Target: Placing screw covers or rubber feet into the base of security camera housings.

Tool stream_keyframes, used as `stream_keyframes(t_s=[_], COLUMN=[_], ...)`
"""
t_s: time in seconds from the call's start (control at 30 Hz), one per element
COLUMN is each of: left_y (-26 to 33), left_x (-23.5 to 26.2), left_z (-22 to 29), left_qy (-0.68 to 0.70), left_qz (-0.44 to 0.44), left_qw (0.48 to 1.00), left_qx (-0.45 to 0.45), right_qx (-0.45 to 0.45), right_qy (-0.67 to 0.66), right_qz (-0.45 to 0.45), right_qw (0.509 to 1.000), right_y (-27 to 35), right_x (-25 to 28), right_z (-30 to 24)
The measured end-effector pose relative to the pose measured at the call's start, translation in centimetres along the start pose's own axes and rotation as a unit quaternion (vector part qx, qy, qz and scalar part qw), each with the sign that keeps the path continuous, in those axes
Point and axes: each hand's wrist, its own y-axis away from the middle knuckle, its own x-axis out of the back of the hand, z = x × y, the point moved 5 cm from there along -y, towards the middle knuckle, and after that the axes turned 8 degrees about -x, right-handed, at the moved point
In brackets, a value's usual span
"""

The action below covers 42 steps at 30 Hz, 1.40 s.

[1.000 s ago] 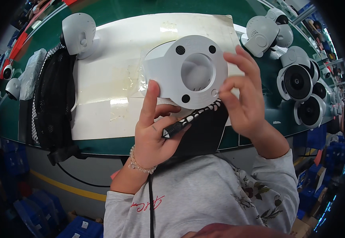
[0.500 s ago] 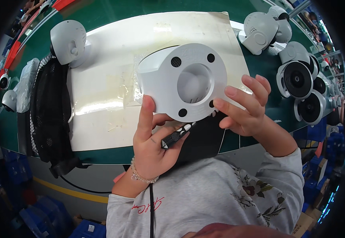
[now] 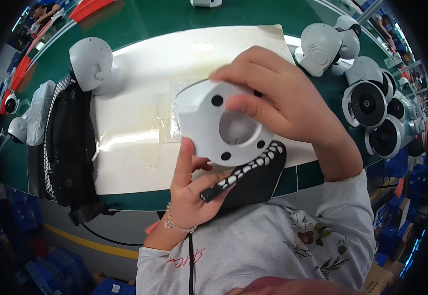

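Note:
A white security camera is held with its round base turned up, over the pale mat. Black round pads sit around the hollow in the base; my right hand partly covers one. My left hand grips the camera's lower left, thumb on its side. Between that hand's fingers is also a folded black sheet with white oval spots along its edge. My right hand curls over the upper right of the base, thumb lying across its face and fingertips at the far rim.
A white camera and a black mesh bag stand at left, beside a clear plastic-wrapped bundle. Several white cameras cluster at right. The pale mat lies on the green table. Blue bins are below.
My right hand has moved from beside the camera's right edge up and over its base. The camera sits slightly lower in view, and more of the spotted black sheet shows.

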Motion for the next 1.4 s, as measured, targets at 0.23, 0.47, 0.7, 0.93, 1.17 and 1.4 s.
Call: stream_keyframes(t_s=[0.23, 0.47, 0.7, 0.93, 1.17, 1.4], left_y=[0.5, 0.4, 0.2, 0.0, -0.2, -0.7], left_x=[0.8, 0.5, 1.3, 1.2, 0.8, 0.8], left_z=[0.1, 0.6, 0.3, 0.2, -0.3, -0.3], left_qy=[0.067, 0.127, 0.111, 0.130, 0.125, 0.146], left_qz=[-0.057, -0.092, -0.134, -0.162, -0.152, -0.154], left_qw=[0.996, 0.988, 0.985, 0.978, 0.978, 0.973], left_qx=[-0.008, -0.004, 0.000, 0.028, 0.073, 0.095], right_qx=[-0.195, -0.144, -0.379, -0.346, -0.519, -0.535], right_qy=[-0.363, 0.402, 0.414, 0.148, 0.100, 0.171], right_qz=[0.069, 0.275, 0.064, 0.163, 0.165, 0.174], right_qw=[0.909, 0.861, 0.825, 0.912, 0.833, 0.809], right_y=[-1.9, -4.5, -5.2, -11.8, -11.9, -12.6], right_x=[1.8, -3.0, -4.5, -7.6, -5.9, -4.8], right_z=[7.6, 22.8, 28.0, 30.5, 34.1, 34.2])
